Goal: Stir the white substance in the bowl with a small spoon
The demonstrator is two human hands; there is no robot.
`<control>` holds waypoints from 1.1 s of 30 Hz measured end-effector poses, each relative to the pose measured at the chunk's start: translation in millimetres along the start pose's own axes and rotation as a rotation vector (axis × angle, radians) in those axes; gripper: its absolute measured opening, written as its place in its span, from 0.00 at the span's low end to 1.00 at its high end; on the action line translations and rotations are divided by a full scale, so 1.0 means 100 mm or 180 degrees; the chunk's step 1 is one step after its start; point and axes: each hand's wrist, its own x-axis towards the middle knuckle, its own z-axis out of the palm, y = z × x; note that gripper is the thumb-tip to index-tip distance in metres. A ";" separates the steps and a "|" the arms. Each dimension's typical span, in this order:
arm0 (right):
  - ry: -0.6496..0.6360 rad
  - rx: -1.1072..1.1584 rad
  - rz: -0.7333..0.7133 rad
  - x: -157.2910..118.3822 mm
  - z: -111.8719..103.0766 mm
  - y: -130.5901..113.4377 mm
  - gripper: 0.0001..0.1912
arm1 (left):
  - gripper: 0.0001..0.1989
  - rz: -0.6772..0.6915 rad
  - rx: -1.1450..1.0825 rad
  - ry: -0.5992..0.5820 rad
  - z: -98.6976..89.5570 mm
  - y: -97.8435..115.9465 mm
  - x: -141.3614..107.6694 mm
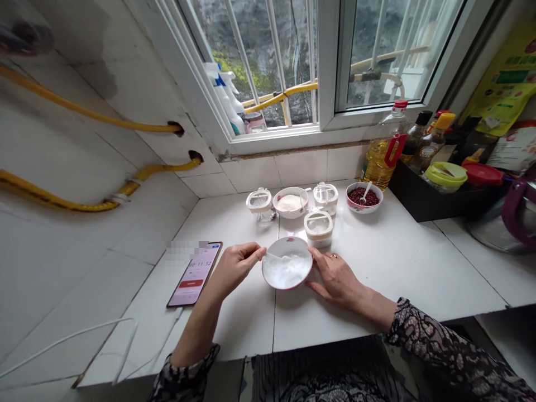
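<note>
My left hand (239,267) pinches the handle of a small white spoon (276,257), whose tip dips into white grainy stuff (288,272). That stuff fills the lower part of a bowl (290,244) with a pink rim. My right hand (335,277) grips the bowl's right side, thumb below and fingers at the rim. The bowl leans toward me. Just behind it stands a clear lidded jar (318,228) with white contents. Farther back, a second bowl (290,210) holds pale grains between two more lidded jars, one on the left (259,204) and one on the right (325,197).
A bowl of dark red beans (363,197) with a spoon stands at the back right, before an oil bottle (383,148). A black box of condiments (435,195) and a kettle (502,218) line the right. A phone (195,273) with its cable lies left.
</note>
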 end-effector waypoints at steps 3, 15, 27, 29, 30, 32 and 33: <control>-0.0013 -0.0001 0.0005 0.00 0.00 0.00 0.41 | 0.20 -0.0035 -0.0093 -0.0079 0.00 0.00 0.00; -0.0014 0.0006 0.0010 0.00 0.00 0.00 0.41 | 0.20 -0.0321 -0.0610 -0.0276 -0.02 -0.06 0.06; -0.0064 -0.0005 0.0064 0.00 -0.03 -0.02 0.41 | 0.21 -0.0473 -0.1176 -0.0178 -0.01 -0.08 0.14; -0.0055 -0.0020 0.0062 0.00 -0.02 -0.01 0.42 | 0.20 -0.0426 -0.1213 -0.0048 -0.03 -0.03 0.19; -0.0052 -0.0023 0.0062 0.00 -0.02 -0.01 0.42 | 0.20 -0.0369 -0.1229 0.0037 -0.03 0.01 0.21; -0.0055 -0.0020 0.0059 0.00 -0.01 0.00 0.42 | 0.19 -0.0172 -0.1247 0.0221 -0.02 0.12 0.28; -0.0056 -0.0021 0.0055 0.00 -0.01 0.00 0.42 | 0.18 -0.0033 -0.1213 0.0337 0.00 0.19 0.31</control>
